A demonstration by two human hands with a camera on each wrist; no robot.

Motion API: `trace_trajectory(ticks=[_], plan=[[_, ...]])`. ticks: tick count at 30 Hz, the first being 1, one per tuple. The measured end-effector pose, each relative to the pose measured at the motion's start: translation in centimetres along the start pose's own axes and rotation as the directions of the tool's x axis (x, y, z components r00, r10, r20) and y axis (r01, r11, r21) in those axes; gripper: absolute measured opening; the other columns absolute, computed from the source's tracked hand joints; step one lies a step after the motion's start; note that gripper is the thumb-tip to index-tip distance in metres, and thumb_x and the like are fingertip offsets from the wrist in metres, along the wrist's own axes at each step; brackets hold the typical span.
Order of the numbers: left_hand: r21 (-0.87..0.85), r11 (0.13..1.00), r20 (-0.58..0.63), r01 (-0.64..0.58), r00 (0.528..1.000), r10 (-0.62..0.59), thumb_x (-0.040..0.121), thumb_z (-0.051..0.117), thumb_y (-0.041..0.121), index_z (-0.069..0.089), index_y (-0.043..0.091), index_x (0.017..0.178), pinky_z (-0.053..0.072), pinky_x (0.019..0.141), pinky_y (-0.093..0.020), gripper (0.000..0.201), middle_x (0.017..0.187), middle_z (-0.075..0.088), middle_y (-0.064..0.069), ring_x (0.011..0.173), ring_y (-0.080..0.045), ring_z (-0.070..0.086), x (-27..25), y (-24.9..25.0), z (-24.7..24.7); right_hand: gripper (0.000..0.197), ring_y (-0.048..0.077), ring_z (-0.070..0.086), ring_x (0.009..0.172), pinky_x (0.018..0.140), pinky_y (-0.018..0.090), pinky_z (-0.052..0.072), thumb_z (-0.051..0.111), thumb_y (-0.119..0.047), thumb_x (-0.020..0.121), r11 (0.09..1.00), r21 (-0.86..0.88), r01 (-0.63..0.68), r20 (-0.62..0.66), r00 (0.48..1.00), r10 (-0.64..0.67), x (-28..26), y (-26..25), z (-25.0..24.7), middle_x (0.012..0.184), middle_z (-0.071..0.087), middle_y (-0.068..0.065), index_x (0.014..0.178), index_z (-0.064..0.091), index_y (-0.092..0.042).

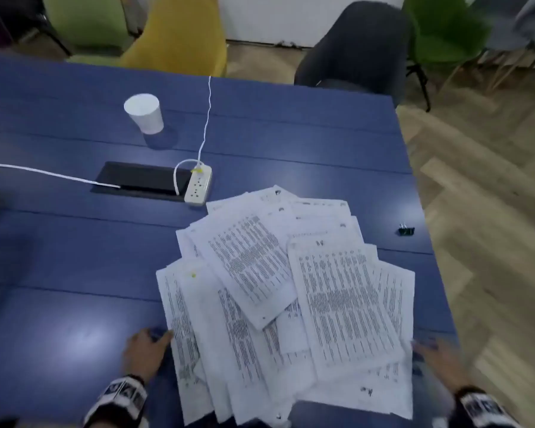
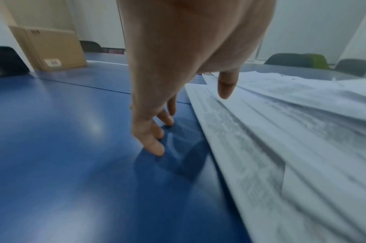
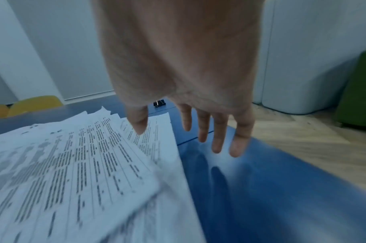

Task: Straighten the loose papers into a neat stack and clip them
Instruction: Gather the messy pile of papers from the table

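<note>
Loose papers and one binder clip

I see printed white papers fanned crookedly, overlapping, at lower centre of the head view; the black binder clip lies apart at right.

Matt printed paper sheets on a smooth, glossy blue table.

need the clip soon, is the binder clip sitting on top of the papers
No, the binder clip lies on the bare table, right of the papers.
</note>
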State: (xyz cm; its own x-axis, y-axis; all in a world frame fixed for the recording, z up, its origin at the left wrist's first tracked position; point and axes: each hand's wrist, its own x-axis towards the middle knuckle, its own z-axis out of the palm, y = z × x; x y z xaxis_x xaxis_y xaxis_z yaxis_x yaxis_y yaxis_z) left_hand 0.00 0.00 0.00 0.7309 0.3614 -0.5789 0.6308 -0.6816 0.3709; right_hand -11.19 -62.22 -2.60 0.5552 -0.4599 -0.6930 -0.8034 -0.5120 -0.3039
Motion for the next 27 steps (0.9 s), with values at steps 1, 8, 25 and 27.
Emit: trace_trajectory(ticks=[1,8,25,27], plan=[[0.015,1.0,0.0,-0.015,1.0,0.015,0.081,0.062,0.056,0.066,0.01,0.101,0.046,0.092,-0.042,0.05,0.106,0.066,-0.019,0.101,-0.036,0.058,0.6,1.7,0.1,0.11,0.033,0.059,0.098,0.088,0.043,0.047,0.05,-0.092,0.051,1.0,0.012,0.022,-0.032,0.999,-0.021,-0.2,-3.0,0.2,0.112,0.063,0.018,0.121,0.056,-0.008],[-0.054,0.982,0.075,0.182,0.981,-0.178,0.064,0.064,0.076,0.014,0.011,0.147,0.026,0.107,-0.056,0.116,0.148,0.014,-0.023,0.135,-0.045,0.022,0.9,11.7,3.2,0.088,0.029,0.059,0.078,0.074,0.037,0.042,0.052,-0.083,0.067,0.978,-0.034,-0.205,-0.072,0.977,0.202,-2.2,-13.6,1.8,0.082,0.056,0.021,0.102,0.061,-0.003],[-0.299,0.878,0.052,0.372,0.926,-0.375,0.042,0.082,0.065,0.023,-0.008,0.136,0.051,0.073,-0.041,0.133,0.098,0.06,-0.021,0.086,-0.03,0.061,-0.3,16.5,4.3,0.11,0.03,0.064,0.08,0.065,0.036,0.054,0.086,-0.046,0.062,0.952,0.289,-0.103,0.097,0.992,0.078,0.6,-16.5,-2.1,0.121,0.06,0.024,0.14,0.032,0.008],[-0.316,0.873,0.033,0.372,0.924,-0.381,0.037,0.08,0.073,0.027,-0.008,0.137,0.052,0.068,-0.04,0.139,0.099,0.062,-0.021,0.085,-0.031,0.063,-0.5,16.8,4.4,0.113,0.014,0.05,0.055,0.045,0.024,0.044,0.087,-0.044,0.061,0.952,0.288,-0.1,0.109,0.991,0.071,1.3,-16.7,-2.2,0.085,0.057,0.01,0.143,0.029,0.007]])
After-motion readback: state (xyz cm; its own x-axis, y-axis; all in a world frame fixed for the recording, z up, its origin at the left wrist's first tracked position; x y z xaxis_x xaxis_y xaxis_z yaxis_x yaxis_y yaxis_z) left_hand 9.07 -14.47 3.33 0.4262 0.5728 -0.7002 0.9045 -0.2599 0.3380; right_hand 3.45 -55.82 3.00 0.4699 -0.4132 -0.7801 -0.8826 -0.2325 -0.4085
